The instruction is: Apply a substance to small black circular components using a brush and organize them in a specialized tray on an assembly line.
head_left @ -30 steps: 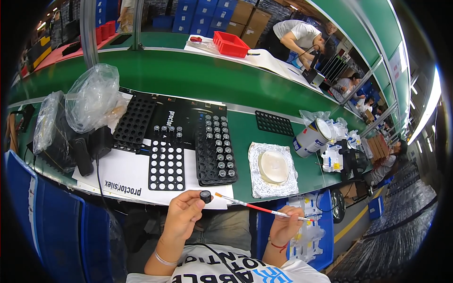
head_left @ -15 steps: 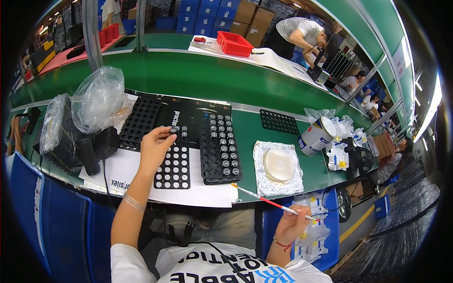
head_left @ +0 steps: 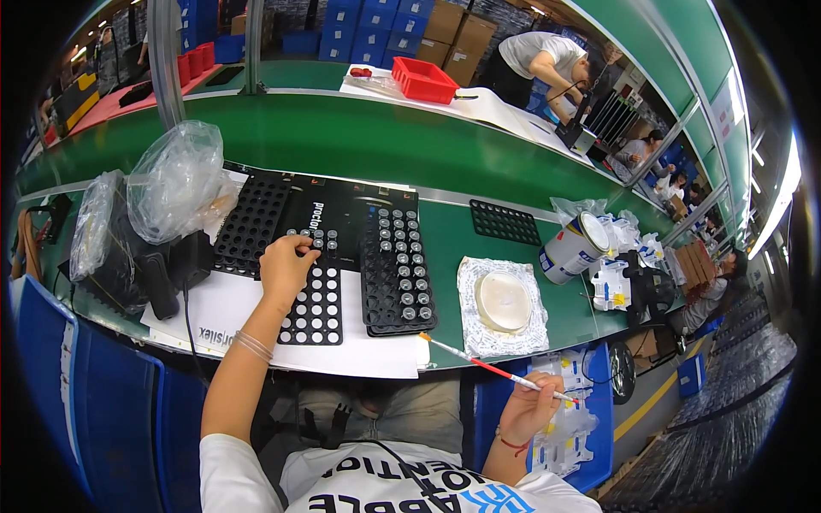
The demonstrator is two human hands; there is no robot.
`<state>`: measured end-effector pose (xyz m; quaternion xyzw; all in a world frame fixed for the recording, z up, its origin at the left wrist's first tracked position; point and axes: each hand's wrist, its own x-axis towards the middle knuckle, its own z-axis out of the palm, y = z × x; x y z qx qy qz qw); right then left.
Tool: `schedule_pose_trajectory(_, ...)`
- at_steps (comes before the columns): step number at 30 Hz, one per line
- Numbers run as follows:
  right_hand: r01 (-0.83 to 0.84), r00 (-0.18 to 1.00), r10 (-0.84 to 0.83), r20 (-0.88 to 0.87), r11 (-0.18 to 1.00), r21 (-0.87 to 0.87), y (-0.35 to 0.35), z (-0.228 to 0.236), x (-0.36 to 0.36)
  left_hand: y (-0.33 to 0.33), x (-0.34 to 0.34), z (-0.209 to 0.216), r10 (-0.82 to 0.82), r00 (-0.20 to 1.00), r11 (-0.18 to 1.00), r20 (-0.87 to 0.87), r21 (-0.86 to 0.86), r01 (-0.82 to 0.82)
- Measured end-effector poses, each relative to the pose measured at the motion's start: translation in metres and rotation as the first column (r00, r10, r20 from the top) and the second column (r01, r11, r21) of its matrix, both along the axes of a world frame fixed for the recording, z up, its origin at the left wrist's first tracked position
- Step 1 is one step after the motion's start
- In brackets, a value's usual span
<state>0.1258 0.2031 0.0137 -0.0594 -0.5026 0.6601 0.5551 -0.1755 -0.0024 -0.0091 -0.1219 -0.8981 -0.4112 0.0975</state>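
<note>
My left hand (head_left: 287,267) is over the far end of a black perforated tray (head_left: 313,329) lying on white paper. Its thumb and forefinger are pinched together beside a few small round clear-topped parts (head_left: 332,234); whatever is between them is hidden. Just right of it stands a deeper black tray (head_left: 382,299), whose right-hand rows hold several similar small round parts (head_left: 404,258). My right hand (head_left: 528,409) is closed round a slim paintbrush (head_left: 489,368) with a red and white handle. Its yellowish tip points left, by the bench's front edge.
A round cream-coloured dish (head_left: 505,301) sits on crumpled wrapping, near a tilted tin (head_left: 575,248). Another black tray (head_left: 505,221) lies farther back. Plastic bags (head_left: 180,184) and black adapters (head_left: 190,259) crowd the left. A blue bin (head_left: 603,427) holds white parts below right.
My left hand has shifted slightly left and nearer to me, its fingers curling in, and small round parts beyond it show more fully. My right hand and the paintbrush have hardly moved.
</note>
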Motion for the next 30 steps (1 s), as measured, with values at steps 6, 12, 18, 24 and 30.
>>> schedule_pose_trajectory(6,0.006,1.000,-0.006,-0.001,1.000,-0.011,0.002,-0.001,0.002,0.002,0.000,0.000,0.002,1.000,1.000,0.017,-0.008,-0.002)
schedule_pose_trajectory(12,0.001,1.000,-0.001,-0.010,1.000,-0.017,0.003,0.001,0.003,-0.003,-0.002,-0.001,-0.010,0.999,1.000,0.030,0.006,0.010)
schedule_pose_trajectory(18,0.015,1.000,-0.015,0.001,1.000,-0.002,0.007,0.001,0.005,0.006,0.014,0.016,-0.020,0.990,0.999,-0.137,-0.037,0.015)
schedule_pose_trajectory(24,0.058,0.998,-0.058,0.015,0.998,-0.022,0.013,0.000,0.008,0.047,0.033,0.033,-0.295,0.930,0.951,-0.221,0.021,0.307)
schedule_pose_trajectory(30,0.155,0.985,-0.161,0.060,0.984,0.091,0.023,-0.003,0.017,0.068,0.027,0.028,-0.287,0.953,0.958,-0.093,-0.044,0.284)
